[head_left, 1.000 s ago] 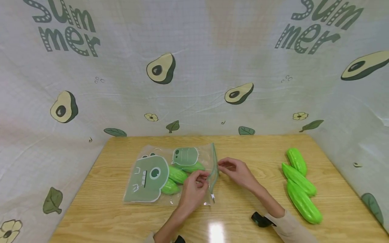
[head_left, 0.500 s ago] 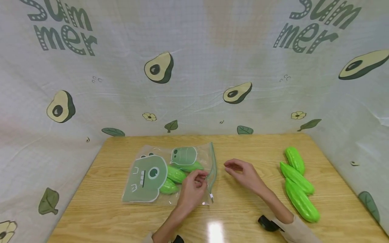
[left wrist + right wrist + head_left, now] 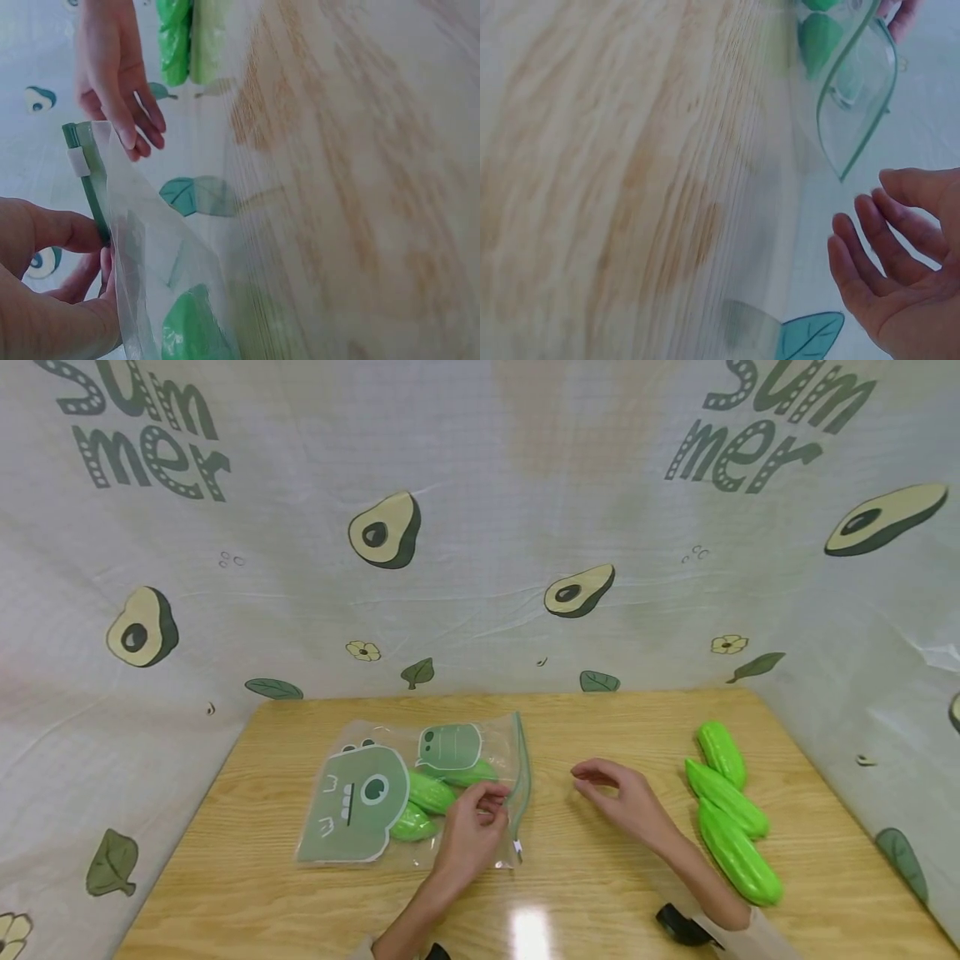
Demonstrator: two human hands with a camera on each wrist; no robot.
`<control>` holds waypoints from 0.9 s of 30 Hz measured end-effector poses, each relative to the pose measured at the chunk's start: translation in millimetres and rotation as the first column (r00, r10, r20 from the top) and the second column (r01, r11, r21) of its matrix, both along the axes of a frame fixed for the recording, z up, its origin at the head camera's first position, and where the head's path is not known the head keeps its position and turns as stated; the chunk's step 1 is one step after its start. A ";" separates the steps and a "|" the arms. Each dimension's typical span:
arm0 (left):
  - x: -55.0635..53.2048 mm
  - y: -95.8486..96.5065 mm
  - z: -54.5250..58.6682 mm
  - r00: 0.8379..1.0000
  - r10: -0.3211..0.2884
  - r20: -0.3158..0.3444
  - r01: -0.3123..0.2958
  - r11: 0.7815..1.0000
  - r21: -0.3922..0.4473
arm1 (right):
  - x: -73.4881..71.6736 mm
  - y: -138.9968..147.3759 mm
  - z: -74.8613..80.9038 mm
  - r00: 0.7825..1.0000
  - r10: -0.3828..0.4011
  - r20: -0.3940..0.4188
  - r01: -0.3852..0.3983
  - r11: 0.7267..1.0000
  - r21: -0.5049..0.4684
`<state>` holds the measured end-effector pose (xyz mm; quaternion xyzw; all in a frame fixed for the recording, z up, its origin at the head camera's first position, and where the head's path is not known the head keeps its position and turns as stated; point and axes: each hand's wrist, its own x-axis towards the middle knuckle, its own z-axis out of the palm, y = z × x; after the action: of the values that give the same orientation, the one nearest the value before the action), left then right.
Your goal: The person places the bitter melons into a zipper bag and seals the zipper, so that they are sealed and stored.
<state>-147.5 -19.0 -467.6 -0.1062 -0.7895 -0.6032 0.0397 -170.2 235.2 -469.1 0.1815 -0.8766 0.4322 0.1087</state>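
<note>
A clear zip bag (image 3: 352,810) with green monster prints lies on the wooden table, several green bumpy vegetables (image 3: 431,793) inside it. My left hand (image 3: 474,827) pinches the upper layer of the bag at its green zip edge (image 3: 94,191); a white slider (image 3: 78,162) sits on that edge. In the right wrist view the bag's mouth (image 3: 859,90) gapes apart. My right hand (image 3: 622,797) hovers to the right of the mouth, holding nothing, fingers relaxed and slightly bent. Farther right lie three bright green vegetables (image 3: 738,852), shaped like cucumbers or bitter melons.
The wooden table (image 3: 585,893) ends at a white cloth backdrop (image 3: 480,527) with avocado prints, which also rises along both sides. Bare wood shows between the bag and the loose vegetables.
My right hand has let go of the bag's edge and moved right, away from it. My left hand keeps its pinch. The view has shifted slightly.
</note>
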 end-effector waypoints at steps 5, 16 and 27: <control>-0.2 0.4 1.3 1.000 0.003 0.010 -0.003 1.000 -0.003 | 6.0 8.3 2.6 0.999 -0.039 -0.026 0.040 0.998 0.057; -1.1 -0.1 3.0 1.000 -0.003 0.020 0.002 1.000 0.008 | 19.1 24.1 8.6 0.987 -0.106 -0.121 0.121 0.986 0.119; -0.5 -0.2 5.4 0.999 -0.001 0.033 0.001 1.000 0.000 | 31.5 44.6 12.9 0.969 -0.135 -0.208 0.161 0.980 0.116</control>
<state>-148.1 -19.2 -462.2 -0.0967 -0.7900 -0.6049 0.0264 -138.7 279.8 -456.1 0.1646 -0.8991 0.3436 0.2155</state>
